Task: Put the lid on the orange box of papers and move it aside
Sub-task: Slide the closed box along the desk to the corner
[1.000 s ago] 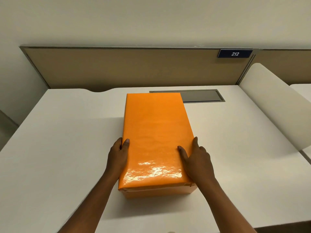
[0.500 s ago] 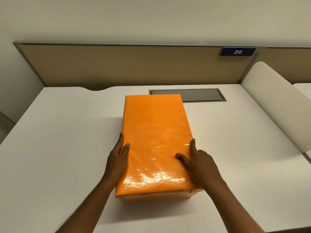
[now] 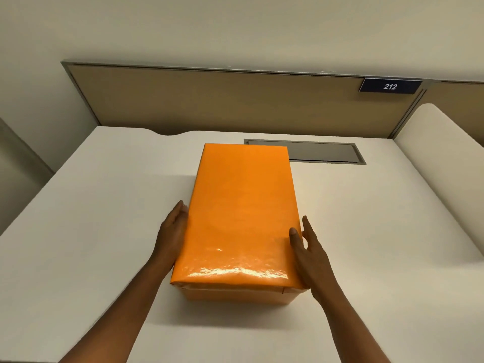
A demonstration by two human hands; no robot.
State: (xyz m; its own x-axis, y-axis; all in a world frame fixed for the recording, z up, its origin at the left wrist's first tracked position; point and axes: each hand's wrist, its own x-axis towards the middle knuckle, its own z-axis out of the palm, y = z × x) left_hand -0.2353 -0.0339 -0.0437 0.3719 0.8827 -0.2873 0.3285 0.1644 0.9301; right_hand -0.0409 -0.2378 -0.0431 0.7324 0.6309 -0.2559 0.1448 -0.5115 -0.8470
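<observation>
A person's two bare forearms reach forward over a plain white table (image 3: 86, 231). The left hand (image 3: 171, 233) lies flat against the left long side of a glossy orange rectangular box (image 3: 243, 216), its fingers (image 3: 180, 209) straight and pressed to the side, not curled around anything. The box stands near the middle of the table, long axis pointing away from the viewer, with its shiny orange lid (image 3: 241, 195) seated on top; the paler lower part shows below the lid's near edge. The right hand (image 3: 311, 254) is at the box's right long side, thumb resting on the lid's edge and the fingers (image 3: 307, 227) spread, loosely extended beside the box. Behind the box, a grey rectangular panel (image 3: 324, 152) is set flush in the table. Further back stands a tan partition (image 3: 209, 100) with a dark nameplate reading 212 (image 3: 390, 86) at its right end.
</observation>
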